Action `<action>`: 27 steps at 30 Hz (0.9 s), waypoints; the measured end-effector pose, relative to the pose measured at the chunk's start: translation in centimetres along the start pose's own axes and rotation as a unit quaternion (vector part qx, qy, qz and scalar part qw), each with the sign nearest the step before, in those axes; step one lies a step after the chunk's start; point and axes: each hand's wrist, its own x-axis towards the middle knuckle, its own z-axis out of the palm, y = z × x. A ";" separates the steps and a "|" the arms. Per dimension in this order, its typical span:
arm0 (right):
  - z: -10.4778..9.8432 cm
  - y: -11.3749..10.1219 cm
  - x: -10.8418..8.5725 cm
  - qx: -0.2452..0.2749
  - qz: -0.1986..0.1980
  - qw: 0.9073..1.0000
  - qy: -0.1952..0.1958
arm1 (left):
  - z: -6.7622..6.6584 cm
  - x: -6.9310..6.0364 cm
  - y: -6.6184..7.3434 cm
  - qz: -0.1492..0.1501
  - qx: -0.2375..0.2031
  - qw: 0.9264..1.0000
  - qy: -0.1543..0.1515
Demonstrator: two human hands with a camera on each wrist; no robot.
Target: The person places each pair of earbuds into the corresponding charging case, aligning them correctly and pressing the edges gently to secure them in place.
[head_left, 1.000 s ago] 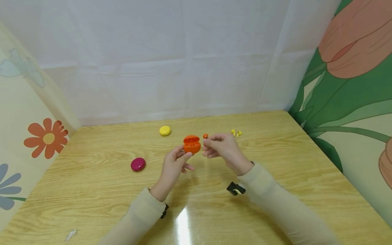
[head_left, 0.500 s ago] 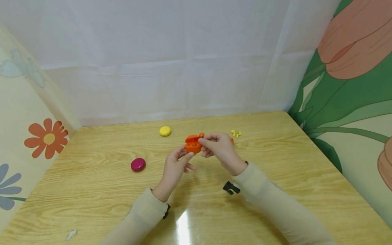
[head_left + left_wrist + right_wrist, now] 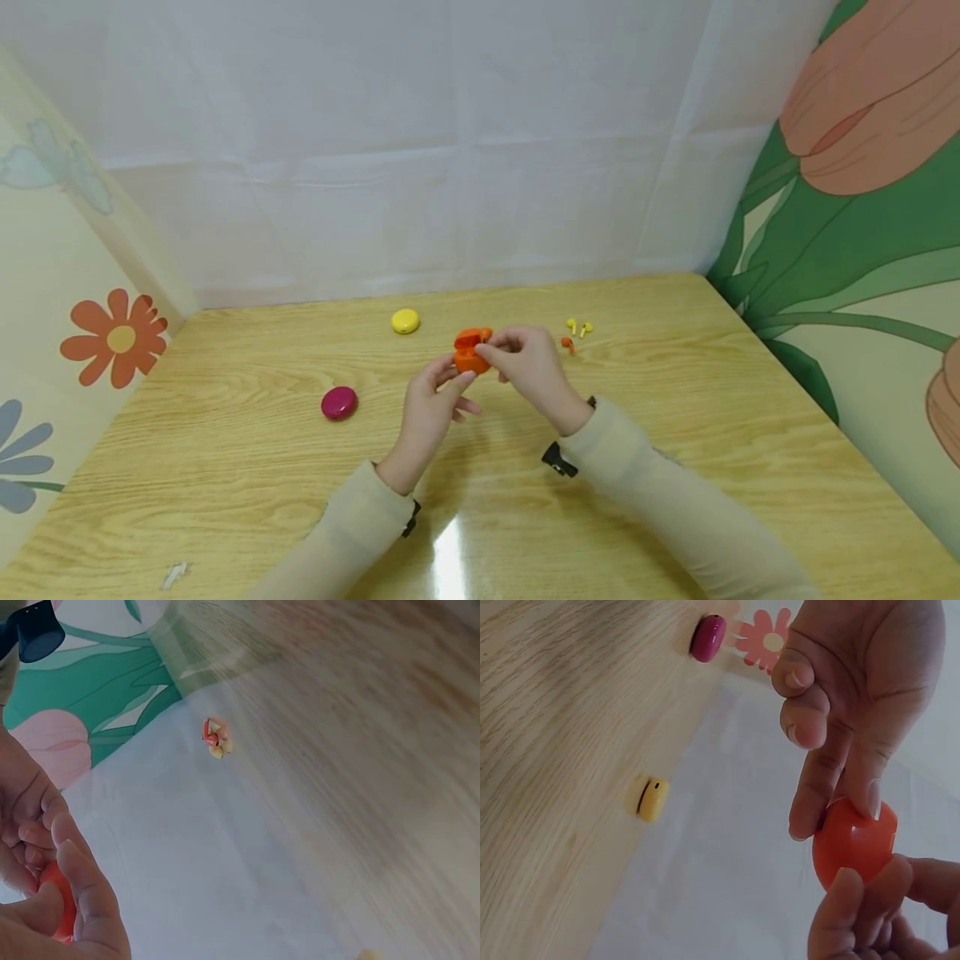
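Observation:
Held up above the table is an orange earbud case [image 3: 468, 360] with its lid raised. My left hand [image 3: 427, 408] grips it between thumb and fingers. At the case's right side, my right hand [image 3: 534, 368] pinches an orange earbud [image 3: 487, 333], whose rounded head shows beside the lid; the stem is hidden by the fingers. In the right wrist view, the smooth shell of the case [image 3: 853, 844] faces the camera, with both hands touching it. The left wrist view shows only a strip of the case [image 3: 64, 904] between the fingers.
Another orange earbud [image 3: 567, 344] lies on the wooden table [image 3: 247, 467], near two yellow earbuds [image 3: 587, 328]. A closed yellow case [image 3: 406, 321] sits at the back, a closed magenta case [image 3: 339, 403] at left. A white scrap [image 3: 175, 575] lies at front left.
My right hand has moved left with the orange earbud, from apart to right at the case. The orange earbud on the table has come into sight. My left hand has barely shifted.

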 end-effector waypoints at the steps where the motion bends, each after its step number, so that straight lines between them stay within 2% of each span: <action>1: 0.1 0.0 -0.1 -0.007 -0.002 1.000 0.001 | 0.0 0.0 0.0 0.000 -0.002 1.000 0.002; 6: 0.3 0.1 -0.2 -0.017 -0.008 1.000 0.004 | 0.0 0.1 -0.1 -0.004 -0.006 1.000 0.009; 14: -0.2 0.0 -0.1 0.009 -0.008 1.000 -0.005 | -0.3 0.1 -0.2 -0.001 -0.003 1.000 0.009; 27: -3.4 0.9 0.5 0.024 0.029 0.999 0.018 | -0.7 0.2 0.0 -0.017 -0.016 1.000 0.007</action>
